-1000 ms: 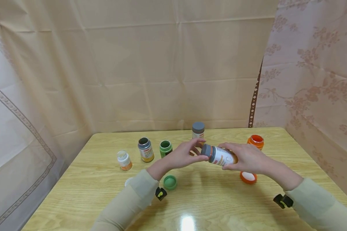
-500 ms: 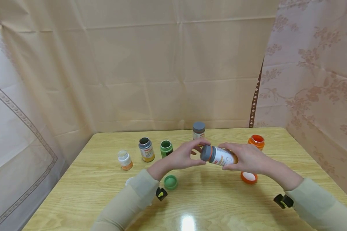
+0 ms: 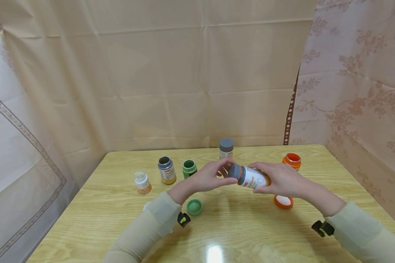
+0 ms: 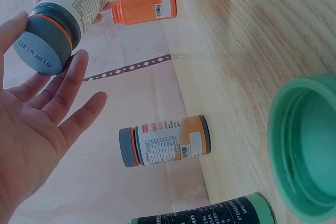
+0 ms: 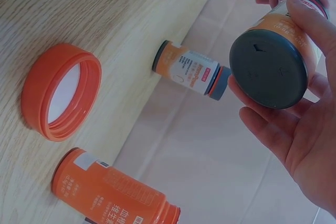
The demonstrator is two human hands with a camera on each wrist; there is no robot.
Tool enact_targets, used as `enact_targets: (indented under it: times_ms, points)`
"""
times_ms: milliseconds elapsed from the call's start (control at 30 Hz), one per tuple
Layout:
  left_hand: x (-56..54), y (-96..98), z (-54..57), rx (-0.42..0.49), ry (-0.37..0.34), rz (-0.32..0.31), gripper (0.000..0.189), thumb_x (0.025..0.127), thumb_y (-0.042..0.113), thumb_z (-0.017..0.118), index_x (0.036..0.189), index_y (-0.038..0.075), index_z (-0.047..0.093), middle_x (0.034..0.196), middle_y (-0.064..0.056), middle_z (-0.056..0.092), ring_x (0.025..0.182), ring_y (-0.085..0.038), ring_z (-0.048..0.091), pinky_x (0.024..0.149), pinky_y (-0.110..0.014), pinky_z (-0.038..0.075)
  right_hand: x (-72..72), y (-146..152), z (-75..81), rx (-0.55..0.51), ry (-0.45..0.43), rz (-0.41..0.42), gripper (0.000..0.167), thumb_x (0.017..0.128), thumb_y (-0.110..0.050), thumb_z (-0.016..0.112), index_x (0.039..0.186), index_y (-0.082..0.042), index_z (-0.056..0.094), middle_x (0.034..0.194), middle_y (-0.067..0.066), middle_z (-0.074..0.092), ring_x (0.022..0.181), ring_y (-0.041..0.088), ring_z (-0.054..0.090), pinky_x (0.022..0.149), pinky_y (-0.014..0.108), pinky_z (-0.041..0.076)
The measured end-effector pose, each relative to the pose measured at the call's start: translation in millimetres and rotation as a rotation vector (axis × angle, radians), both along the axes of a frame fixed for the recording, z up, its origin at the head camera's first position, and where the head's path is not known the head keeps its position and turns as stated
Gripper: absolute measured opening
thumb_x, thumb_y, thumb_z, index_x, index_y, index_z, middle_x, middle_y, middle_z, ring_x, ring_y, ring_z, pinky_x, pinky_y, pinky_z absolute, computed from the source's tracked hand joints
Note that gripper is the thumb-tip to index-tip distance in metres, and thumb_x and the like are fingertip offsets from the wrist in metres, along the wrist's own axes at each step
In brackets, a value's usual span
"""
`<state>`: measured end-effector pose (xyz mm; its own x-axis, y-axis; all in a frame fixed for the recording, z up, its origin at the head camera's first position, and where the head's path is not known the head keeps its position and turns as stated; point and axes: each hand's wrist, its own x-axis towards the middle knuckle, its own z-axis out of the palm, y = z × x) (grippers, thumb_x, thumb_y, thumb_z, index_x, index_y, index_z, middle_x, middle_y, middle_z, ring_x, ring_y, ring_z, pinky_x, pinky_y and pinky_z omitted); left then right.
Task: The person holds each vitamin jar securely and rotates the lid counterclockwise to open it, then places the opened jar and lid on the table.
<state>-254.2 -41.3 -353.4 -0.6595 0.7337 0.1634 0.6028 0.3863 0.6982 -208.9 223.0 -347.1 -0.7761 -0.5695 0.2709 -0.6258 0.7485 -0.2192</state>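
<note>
My right hand (image 3: 283,179) grips a supplement bottle (image 3: 252,178) with a white and orange label, tilted nearly on its side above the table. Its dark base (image 5: 269,69) faces the right wrist camera. The thumb and fingers of my left hand (image 3: 210,177) are at the edges of the bottle's grey screw cap (image 4: 39,51), which is on the bottle neck. Behind the left hand stands a similar capped bottle (image 3: 226,145), partly hidden. An open orange bottle (image 3: 290,162) and its upturned orange cap (image 3: 283,202) are near the right hand.
On the left of the wooden table (image 3: 95,219) stand an open white bottle (image 3: 142,182), an open grey-necked bottle (image 3: 166,171) and an open green bottle (image 3: 188,168). A green cap (image 3: 194,207) lies below the left wrist. Beige curtains (image 3: 158,80) hang behind.
My left fingers loosened and drew back along the cap half a second ago, and now they are close around it again. The right hand and bottle stay nearly still.
</note>
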Motion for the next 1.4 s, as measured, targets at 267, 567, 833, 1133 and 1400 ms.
enact_targets:
  times_ms: [267, 567, 833, 1133, 1400]
  points:
    - [0.6, 0.1, -0.3, -0.017, 0.019, 0.027, 0.062, 0.087, 0.038, 0.073, 0.139, 0.017, 0.044, 0.114, 0.002, 0.061, 0.094, -0.008, 0.059, 0.085, -0.032, 0.048, -0.2, 0.2, 0.5, -0.008, -0.004, 0.006, 0.065, 0.075, -0.043, 0.082, 0.128, -0.014, 0.057, 0.099, -0.004, 0.065, 0.07, 0.006, 0.053, 0.058, 0.025, 0.044]
    - [-1.0, -2.6, -2.0, 0.049, 0.126, -0.059, 0.071, 0.082, 0.021, 0.081, 0.141, 0.015, 0.041, 0.13, 0.0, 0.055, 0.107, -0.01, 0.057, 0.09, -0.033, 0.047, -0.8, 0.3, -1.7, -0.007, 0.016, 0.004, 0.065, 0.074, -0.041, 0.083, 0.127, -0.015, 0.057, 0.099, -0.003, 0.066, 0.07, 0.007, 0.055, 0.058, 0.025, 0.044]
    - [-0.1, -3.8, -1.0, 0.051, 0.106, -0.075, 0.056, 0.087, 0.021, 0.076, 0.134, 0.015, 0.047, 0.121, 0.002, 0.057, 0.102, -0.01, 0.057, 0.086, -0.03, 0.048, -0.1, -0.6, -0.8, -0.009, 0.004, 0.008, 0.064, 0.075, -0.042, 0.083, 0.127, -0.015, 0.057, 0.099, -0.004, 0.065, 0.07, 0.007, 0.054, 0.059, 0.025, 0.045]
    - [0.9, -2.1, -0.6, 0.011, 0.052, 0.003, 0.047, 0.091, 0.035, 0.069, 0.13, 0.019, 0.049, 0.104, 0.006, 0.06, 0.089, -0.008, 0.059, 0.081, -0.028, 0.047, -0.1, -1.7, -0.2, -0.005, -0.005, -0.002, 0.064, 0.075, -0.041, 0.083, 0.127, -0.015, 0.057, 0.098, -0.004, 0.065, 0.07, 0.007, 0.054, 0.059, 0.025, 0.045]
    - [1.3, -1.0, 0.1, -0.012, 0.035, 0.056, 0.056, 0.089, 0.04, 0.071, 0.134, 0.017, 0.047, 0.109, 0.004, 0.062, 0.091, -0.009, 0.059, 0.08, -0.028, 0.049, -0.2, -0.7, -0.1, -0.009, 0.007, 0.001, 0.064, 0.075, -0.042, 0.083, 0.127, -0.015, 0.057, 0.098, -0.004, 0.065, 0.069, 0.006, 0.053, 0.058, 0.024, 0.044]
